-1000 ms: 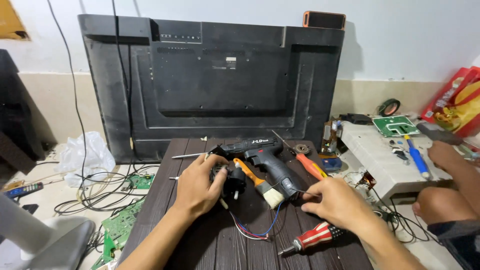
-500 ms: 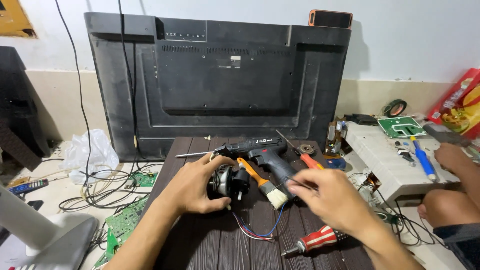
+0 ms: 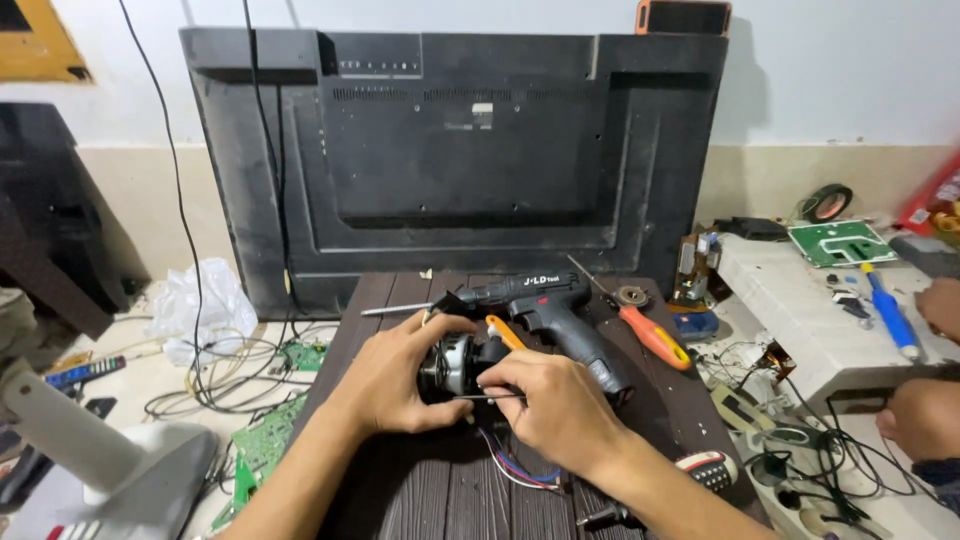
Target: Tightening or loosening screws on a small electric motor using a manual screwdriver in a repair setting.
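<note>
Here, head view only:

Hands of the wearer: two. The left hand point(image 3: 400, 385) cups the small motor point(image 3: 455, 368) from the left, fingers curled around its body; the right hand point(image 3: 555, 405) pinches a thin dark rod point(image 3: 480, 397) against the motor's lower front, fingertips closed on it.
Motor: one, at the centre of the frame, on the dark slatted table point(image 3: 400, 500), largely covered by both hands, so its shape is hard to read.
Wires: a bundle of red, blue and dark wires point(image 3: 515, 468) shows just below the right hand; where they end is hidden.
Cordless drill: one, black point(image 3: 545, 310), lying just behind the hands, its long bit pointing to the left.
Screwdrivers: one with an orange handle point(image 3: 650, 335) right of the drill; a second, red and black handle point(image 3: 705, 468), sits at lower right, partly behind the right forearm.
Orange-handled tool: one point(image 3: 503, 330), only a short piece visible between motor and drill; its kind cannot be told.
Television back: one large black panel point(image 3: 460, 160) leaning on the wall across the upper frame.
Circuit boards: two, one green board point(image 3: 255, 450) on the floor at lower left, one point(image 3: 838, 240) on the white bench at right.
Plastic bag: one, white point(image 3: 195, 300), at middle left.
Other person: two hands point(image 3: 925, 415) at the right edge, cut off by the frame.
Blue-handled tool: one point(image 3: 890, 315) on the white bench.
</note>
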